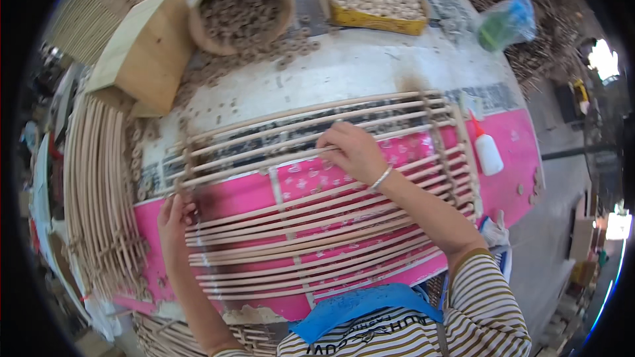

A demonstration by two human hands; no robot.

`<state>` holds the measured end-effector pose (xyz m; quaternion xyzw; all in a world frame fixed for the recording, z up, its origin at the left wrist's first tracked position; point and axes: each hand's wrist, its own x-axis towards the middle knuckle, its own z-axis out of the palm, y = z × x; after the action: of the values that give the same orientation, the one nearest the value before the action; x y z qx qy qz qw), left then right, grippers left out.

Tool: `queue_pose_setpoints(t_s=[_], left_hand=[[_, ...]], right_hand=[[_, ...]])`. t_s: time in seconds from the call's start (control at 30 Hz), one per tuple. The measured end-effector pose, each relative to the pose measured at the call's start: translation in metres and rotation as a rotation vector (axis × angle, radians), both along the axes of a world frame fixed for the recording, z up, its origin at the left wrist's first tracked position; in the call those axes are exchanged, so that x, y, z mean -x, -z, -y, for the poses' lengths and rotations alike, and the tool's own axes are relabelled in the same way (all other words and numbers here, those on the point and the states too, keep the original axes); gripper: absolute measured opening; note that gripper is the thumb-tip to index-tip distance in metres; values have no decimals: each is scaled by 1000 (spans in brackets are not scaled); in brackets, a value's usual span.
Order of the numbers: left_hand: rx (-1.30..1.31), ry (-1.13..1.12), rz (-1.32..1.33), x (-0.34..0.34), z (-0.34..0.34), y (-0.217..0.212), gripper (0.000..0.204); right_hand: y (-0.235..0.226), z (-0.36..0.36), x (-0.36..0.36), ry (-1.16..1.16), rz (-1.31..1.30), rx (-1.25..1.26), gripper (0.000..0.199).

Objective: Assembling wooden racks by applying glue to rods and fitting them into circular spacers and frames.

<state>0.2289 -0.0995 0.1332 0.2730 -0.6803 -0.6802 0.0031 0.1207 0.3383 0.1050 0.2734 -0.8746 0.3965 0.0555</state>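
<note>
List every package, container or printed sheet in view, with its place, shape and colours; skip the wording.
Glue bottle: right of the rattan frame, small, white, red tip.
Plastic bag: far right, crumpled, green and blue.
Yellow tray: far centre, rectangular, full of beige rings.
Round basket: far left, tan, holding rings.
Pink sheet: under the frame, white-patterned.

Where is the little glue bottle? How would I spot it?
Find the pink sheet covering the table, then the right end of the cane rack. Just beyond it lies the glue bottle, small, white, with a red pointed tip, unlike the tan sticks nearby.
</note>
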Motion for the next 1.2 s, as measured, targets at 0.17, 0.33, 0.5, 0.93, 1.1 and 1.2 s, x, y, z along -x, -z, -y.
queue_pose_setpoints(t_s=[0.17, 0.33, 0.5, 0.93, 1.1, 1.2], left_hand=[[1022, 127, -343, 8, 3, 0, 39], [1333, 296, -393, 14, -14, -23, 53], [1263, 332, -356, 18, -13, -12, 45], [1317, 344, -362, 22, -16, 6, 45], [1312, 382, -366, 25, -15, 6, 46], [1127, 137, -477, 32, 26, 13, 43]], right_hand=[[-8, -10, 0, 29, 62, -45, 14], [-14, 0, -6, 12, 85, 2, 14], [-14, 1, -4, 15, 58, -4, 11], [-15, 8, -1, 23, -266, -271, 12], [-16, 4, -4, 41, -269, -282, 12], [-29, 5, -16, 118, -315, -205, 15]])
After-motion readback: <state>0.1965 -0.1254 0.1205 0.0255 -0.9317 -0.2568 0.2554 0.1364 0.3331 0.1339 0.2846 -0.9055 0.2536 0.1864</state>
